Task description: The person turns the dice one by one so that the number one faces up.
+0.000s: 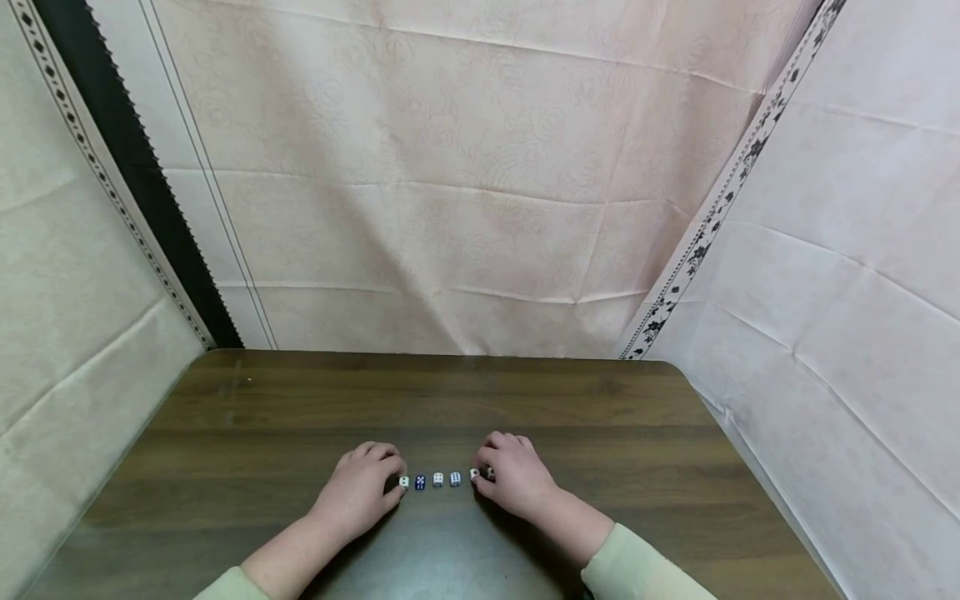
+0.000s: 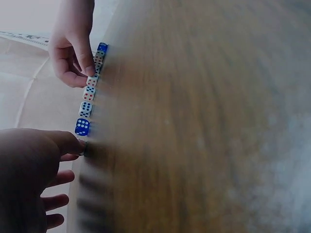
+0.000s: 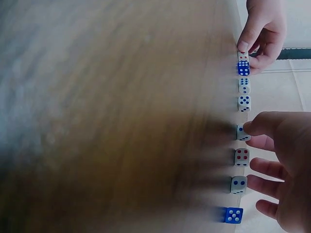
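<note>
A person's left hand (image 1: 360, 490) pinched an end die (image 1: 404, 482) in a row of dice (image 1: 438, 480) across the wooden worktop (image 1: 450, 400); the right hand (image 1: 517, 475) pinched a white die (image 3: 240, 133) farther along.

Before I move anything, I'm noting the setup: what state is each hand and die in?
Left hand: pinching leftmost die.
Right hand: pinching fifth die.
Leftmost die: pinched, in line.
Blue second die: untouched, in line.
Third die: untouched, in line.
Fourth die: untouched, in line.
Fifth die: pinched, in line.
Sixth die: contact unclear.
Seventh die: contact unclear.
Blue eighth die: contact unclear.
</note>
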The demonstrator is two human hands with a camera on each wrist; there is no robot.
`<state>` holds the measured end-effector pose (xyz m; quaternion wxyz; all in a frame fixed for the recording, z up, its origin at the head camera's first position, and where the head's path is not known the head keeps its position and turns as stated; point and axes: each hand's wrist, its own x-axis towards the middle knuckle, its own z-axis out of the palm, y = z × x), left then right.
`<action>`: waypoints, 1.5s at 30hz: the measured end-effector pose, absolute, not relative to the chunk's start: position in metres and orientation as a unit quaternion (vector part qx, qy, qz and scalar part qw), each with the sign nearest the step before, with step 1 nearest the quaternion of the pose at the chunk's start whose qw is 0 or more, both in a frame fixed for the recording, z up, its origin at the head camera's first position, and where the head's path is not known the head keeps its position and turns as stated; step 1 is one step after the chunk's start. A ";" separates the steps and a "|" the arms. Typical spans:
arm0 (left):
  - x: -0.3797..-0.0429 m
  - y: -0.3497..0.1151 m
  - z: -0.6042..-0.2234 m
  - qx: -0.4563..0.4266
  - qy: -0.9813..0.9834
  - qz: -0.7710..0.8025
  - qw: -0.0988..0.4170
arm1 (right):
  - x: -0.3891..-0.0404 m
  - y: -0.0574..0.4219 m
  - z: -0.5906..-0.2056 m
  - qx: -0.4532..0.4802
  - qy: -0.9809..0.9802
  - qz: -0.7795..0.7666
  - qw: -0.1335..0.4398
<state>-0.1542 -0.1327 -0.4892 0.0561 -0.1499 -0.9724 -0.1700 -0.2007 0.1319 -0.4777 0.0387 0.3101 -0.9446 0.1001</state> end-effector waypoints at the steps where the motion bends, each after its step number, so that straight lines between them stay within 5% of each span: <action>1: -0.154 -0.133 -0.489 -0.150 -0.972 -0.170 0.056 | -0.201 0.132 -0.478 0.311 -0.944 0.101 0.040; 45: -0.154 -0.132 -0.493 -0.152 -0.972 -0.173 0.044 | -0.200 0.137 -0.477 0.306 -0.947 0.097 0.033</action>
